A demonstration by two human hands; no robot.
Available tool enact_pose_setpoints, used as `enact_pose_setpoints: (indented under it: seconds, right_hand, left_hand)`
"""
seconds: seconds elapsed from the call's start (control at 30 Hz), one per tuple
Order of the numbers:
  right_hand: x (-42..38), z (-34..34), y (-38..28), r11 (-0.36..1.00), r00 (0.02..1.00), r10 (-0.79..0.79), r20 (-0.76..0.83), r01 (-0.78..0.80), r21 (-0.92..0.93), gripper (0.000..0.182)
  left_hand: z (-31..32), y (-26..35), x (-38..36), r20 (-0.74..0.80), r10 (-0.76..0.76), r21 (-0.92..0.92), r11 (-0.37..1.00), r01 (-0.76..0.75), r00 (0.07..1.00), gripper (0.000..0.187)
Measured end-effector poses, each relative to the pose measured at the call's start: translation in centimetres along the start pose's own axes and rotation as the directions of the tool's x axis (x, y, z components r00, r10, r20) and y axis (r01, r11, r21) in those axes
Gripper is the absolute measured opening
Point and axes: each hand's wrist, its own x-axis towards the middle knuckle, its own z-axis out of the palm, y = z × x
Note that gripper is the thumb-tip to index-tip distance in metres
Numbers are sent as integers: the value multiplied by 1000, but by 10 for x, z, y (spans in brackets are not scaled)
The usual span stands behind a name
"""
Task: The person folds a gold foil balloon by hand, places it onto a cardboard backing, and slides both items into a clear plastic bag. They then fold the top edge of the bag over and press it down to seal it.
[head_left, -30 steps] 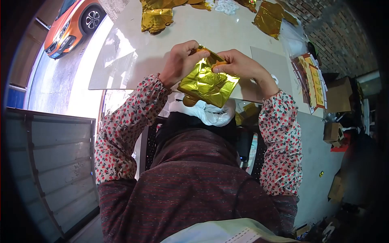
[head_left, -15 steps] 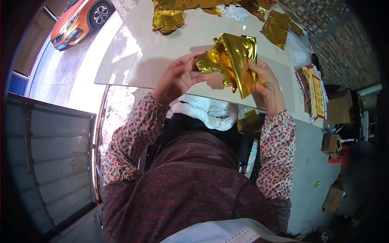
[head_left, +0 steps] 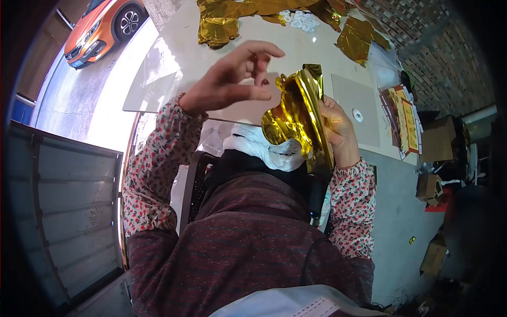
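Note:
Gold foil [head_left: 298, 113], shiny and folded, hangs upright near the table's front edge, its rounded, crumpled part toward the left. My right hand [head_left: 336, 127] grips its right side with thumb and fingers. Left of the foil and apart from it, my left hand [head_left: 235, 79] is raised above the table [head_left: 211, 66], thumb and fingers spread and curved, nothing seen between them. Below the foil, a bundle of white cord [head_left: 259, 148] lies at my lap.
More gold foil pieces [head_left: 217, 30] lie at the table's far side, with another [head_left: 359, 39] at the far right. Small white items [head_left: 302, 21] sit among them. A white roll [head_left: 357, 115] and printed papers [head_left: 404, 121] are to the right. Cardboard boxes [head_left: 439, 140] stand beyond.
My left hand has let go of the foil and moved up and away from it. My right hand has brought the foil lower and nearer to me. The white roll has come into view.

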Motion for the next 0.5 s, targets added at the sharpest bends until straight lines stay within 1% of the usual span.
enact_pose_setpoints:
  seconds: [0.03, 0.07, 0.17, 0.2, 0.3, 0.4, 0.5]
  right_hand:
    - [0, 1, -1, 1000, 1000, -4, -7, 4, 2, 36]
    - [-1, -2, 1, 1000, 1000, -9, -1, 9, 11, 36]
    - [0, 0, 5, 999, 1000, -1, 10, 0, 53, 36]
    - [1, 3, 6, 999, 1000, -12, -24, 13, 33, 36]
    - [1, 0, 12, 1000, 997, -28, -70, 28, -1, 37]
    - [-1, 5, 11, 999, 997, -22, -68, 24, 38, 38]
    - [-3, 4, 12, 999, 998, -20, -57, 22, 41, 38]
  left_hand:
    - [-2, 3, 1, -46, -18, -54, 998, 16, 999, 47]
    - [-4, 0, 3, -12, -6, 36, 999, 6, 1000, 39]
    - [1, -11, 5, 202, 81, 303, 942, -141, 976, 29]
    - [7, -16, 4, 162, 35, 264, 962, -77, 986, 23]
    - [16, -17, 3, 86, 50, 308, 949, -74, 995, 39]
    - [19, -27, 4, 117, 66, 249, 964, -93, 991, 35]
    - [16, -21, 6, 169, 66, 271, 956, -111, 983, 33]
